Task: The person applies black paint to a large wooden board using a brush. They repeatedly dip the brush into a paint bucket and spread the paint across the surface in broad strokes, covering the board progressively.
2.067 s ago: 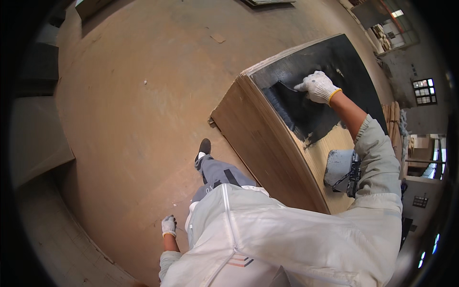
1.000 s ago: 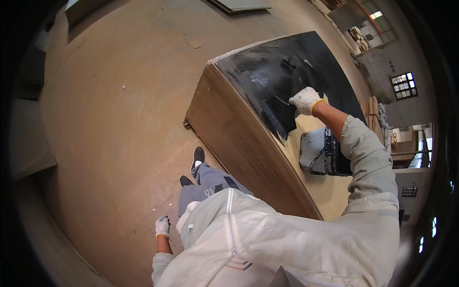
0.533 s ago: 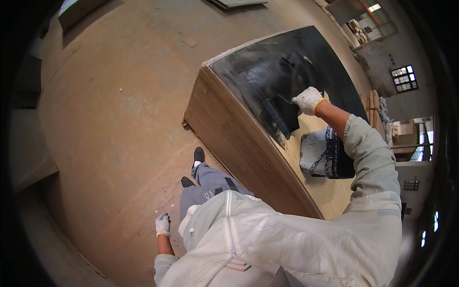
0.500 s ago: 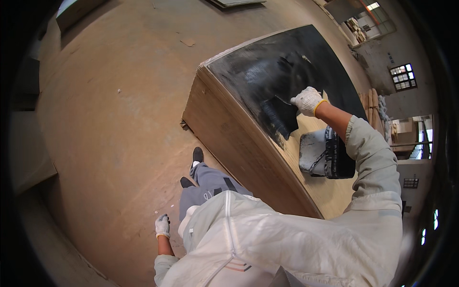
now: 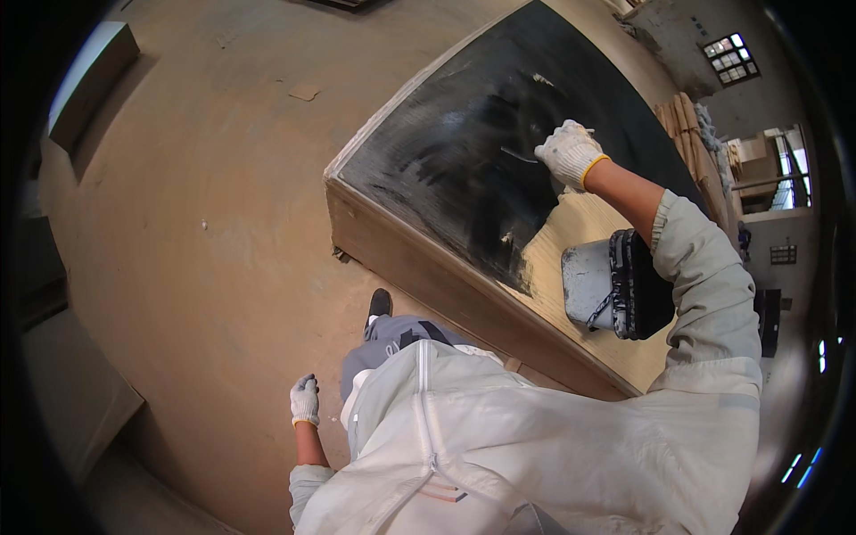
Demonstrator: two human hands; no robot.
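Observation:
My right hand point(image 5: 571, 154), in a white knit glove with a yellow cuff, is closed round the handle of a paint roller point(image 5: 519, 156). Its thin wire frame shows to the left of the fist, while its head blends into the wet black paint. Beneath it, black paint point(image 5: 428, 134) covers the far part of the top board on a tall stack of wooden boards point(image 5: 419, 241). Bare pale wood point(image 5: 571, 218) shows at the near end, where a grey paint-smeared bucket point(image 5: 588, 276) with a black rim stands. My left hand point(image 5: 305, 399), also gloved, hangs empty at my side, fingers loosely bent.
Brown floor point(image 5: 205, 267) extends to the left of the stack. A pale block-like object point(image 5: 94, 85) lies at the far left, and a flat scrap point(image 5: 304, 93) is on the floor. Wooden poles point(image 5: 682, 138) stand beyond the stack's right side, near a wall with windows.
My right hand has moved the roller forward over the painted board, away from the bucket. The view has shifted, and my left hand still hangs low.

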